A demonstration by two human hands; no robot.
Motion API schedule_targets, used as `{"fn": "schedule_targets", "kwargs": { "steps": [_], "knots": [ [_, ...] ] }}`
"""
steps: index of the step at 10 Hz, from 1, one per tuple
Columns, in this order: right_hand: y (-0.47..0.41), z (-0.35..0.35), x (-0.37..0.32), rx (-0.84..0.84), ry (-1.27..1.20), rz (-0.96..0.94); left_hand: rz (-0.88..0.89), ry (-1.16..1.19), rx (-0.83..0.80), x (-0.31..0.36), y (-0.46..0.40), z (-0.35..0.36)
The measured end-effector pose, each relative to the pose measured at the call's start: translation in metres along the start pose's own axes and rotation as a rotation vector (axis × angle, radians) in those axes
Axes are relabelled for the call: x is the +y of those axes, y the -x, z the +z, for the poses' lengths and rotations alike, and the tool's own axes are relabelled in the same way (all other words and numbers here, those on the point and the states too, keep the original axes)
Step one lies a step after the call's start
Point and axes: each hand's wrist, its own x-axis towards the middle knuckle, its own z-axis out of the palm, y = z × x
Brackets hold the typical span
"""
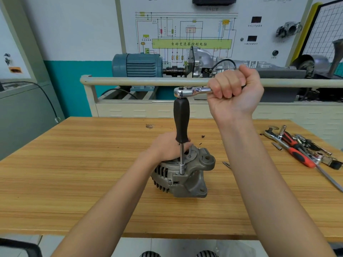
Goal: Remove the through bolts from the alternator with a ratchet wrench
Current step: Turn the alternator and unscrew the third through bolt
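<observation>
Alternator (185, 175) standing near the middle of the wooden table (74, 173), housing vents facing left, mounting ears toward the right. Left hand (167, 147) laid over the top rear of the alternator, fingers curled down around its upper edge, gripping it. Black-handled socket driver (181, 123) upright above the alternator, its steel shaft dropping just in front of the left hand's fingers to a socket (182, 168) seated on the housing's front edge, presumably over a through bolt, though the bolt head itself hidden. Chrome ratchet wrench (191, 91) mounted on the top of the black handle, head directly over it, handle running out horizontally to the right. Right hand (233, 89) raised well above the table, closed in a fist around the ratchet handle, knuckles toward the camera, wrist below. Ratchet head to the left of the right hand, just beside its fingers; alternator far below that hand and to its left. Loose pile of tools (300, 149) at the right side of the table, among them red-and-black-handled drivers and a spanner, well apart from the alternator. Beyond the table, a railed stand carrying a blue electric motor (137, 64) and a wiring-diagram board (185, 34).
</observation>
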Motion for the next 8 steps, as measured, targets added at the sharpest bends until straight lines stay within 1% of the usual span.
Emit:
{"fn": "schedule_targets", "kwargs": {
  "steps": [1,2,4,5,6,7,8],
  "knots": [
    [0.003,0.004,0.001,0.007,0.033,-0.028,-0.010,0.028,0.039,-0.001,0.002,-0.002],
    [0.005,0.007,0.001,0.022,0.051,-0.048,-0.007,-0.004,0.034,0.000,0.005,-0.003],
    [0.009,0.010,0.000,0.029,0.050,-0.046,-0.067,-0.031,0.051,0.003,0.014,0.004],
    [0.011,0.010,-0.001,0.021,0.045,-0.044,-0.069,-0.041,0.049,0.004,0.016,0.007],
    [0.013,0.010,-0.001,0.004,0.048,-0.039,-0.046,0.134,0.050,0.006,0.020,0.001],
    [0.014,0.010,-0.002,0.001,0.035,-0.039,0.051,0.534,0.138,0.019,0.031,-0.017],
    [0.014,0.008,-0.003,0.003,-0.015,0.004,0.197,1.215,0.017,0.033,0.043,-0.038]
  ]
}}
